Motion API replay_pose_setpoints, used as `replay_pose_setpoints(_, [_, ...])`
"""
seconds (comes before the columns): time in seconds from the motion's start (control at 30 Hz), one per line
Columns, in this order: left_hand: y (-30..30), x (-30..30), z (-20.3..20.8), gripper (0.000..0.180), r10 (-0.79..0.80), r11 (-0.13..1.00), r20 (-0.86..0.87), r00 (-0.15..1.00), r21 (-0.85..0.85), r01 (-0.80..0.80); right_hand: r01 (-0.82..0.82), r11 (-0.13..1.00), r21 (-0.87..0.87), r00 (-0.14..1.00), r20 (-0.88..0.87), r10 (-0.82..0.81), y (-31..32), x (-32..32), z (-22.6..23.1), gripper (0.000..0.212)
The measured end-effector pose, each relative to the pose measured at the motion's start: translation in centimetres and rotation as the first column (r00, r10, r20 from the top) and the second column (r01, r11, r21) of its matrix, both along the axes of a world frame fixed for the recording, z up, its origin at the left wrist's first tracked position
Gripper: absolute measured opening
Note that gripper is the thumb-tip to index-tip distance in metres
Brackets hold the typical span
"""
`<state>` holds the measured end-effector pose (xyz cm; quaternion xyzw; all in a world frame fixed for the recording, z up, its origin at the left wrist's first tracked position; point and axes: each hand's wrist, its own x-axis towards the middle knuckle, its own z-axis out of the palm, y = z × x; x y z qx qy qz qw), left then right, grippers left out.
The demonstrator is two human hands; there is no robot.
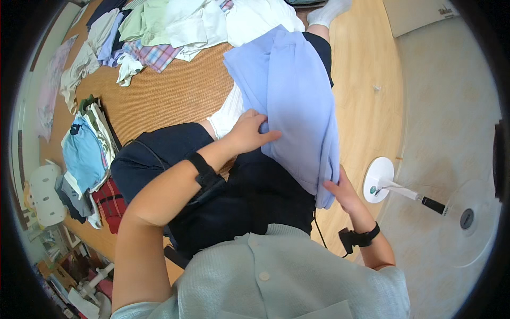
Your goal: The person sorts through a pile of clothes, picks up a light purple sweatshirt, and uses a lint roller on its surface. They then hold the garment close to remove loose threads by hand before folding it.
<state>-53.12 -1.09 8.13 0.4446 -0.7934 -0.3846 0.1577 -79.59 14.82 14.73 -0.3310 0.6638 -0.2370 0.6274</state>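
Observation:
A light blue garment (300, 106), folded lengthwise into layers, lies draped over my right leg; its exact kind does not show. At its left edge is my left hand (251, 131), fingers curled against the cloth and thumb resting on top. My right hand (344, 190) pinches the near right corner, with the thumb over the layers and the fingers partly hidden behind them. Black straps with small devices circle both wrists. Under the cloth are my dark shorts (164, 146) and a white sock (228, 114).
White clothes (196, 24), a light green garment (143, 24) and a plaid one (156, 56) spread across the woven mat (164, 95). Folded clothes (85, 154) are stacked at left. A white-based standing fan (378, 179) is on the wooden floor at right, beside the wall.

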Motion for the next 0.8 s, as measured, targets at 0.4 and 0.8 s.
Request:
replay_pose_setpoints(0.4, [0.7, 0.4, 4.6, 0.046, -0.105, 0.820, -0.209, 0.972, 0.535, 0.204, 0.160, 0.967, -0.200, 0.986, -0.017, -0.166, 0.3, -0.6, 0.9, 0.060])
replay_pose_setpoints(0.8, [-0.6, 0.5, 1.7, 0.048, 0.512, 0.219, -0.213, 0.832, 0.969, 0.113, -0.304, 0.949, 0.086, 0.931, -0.186, 0.315, -1.7, -2.2, -1.6, 0.050])
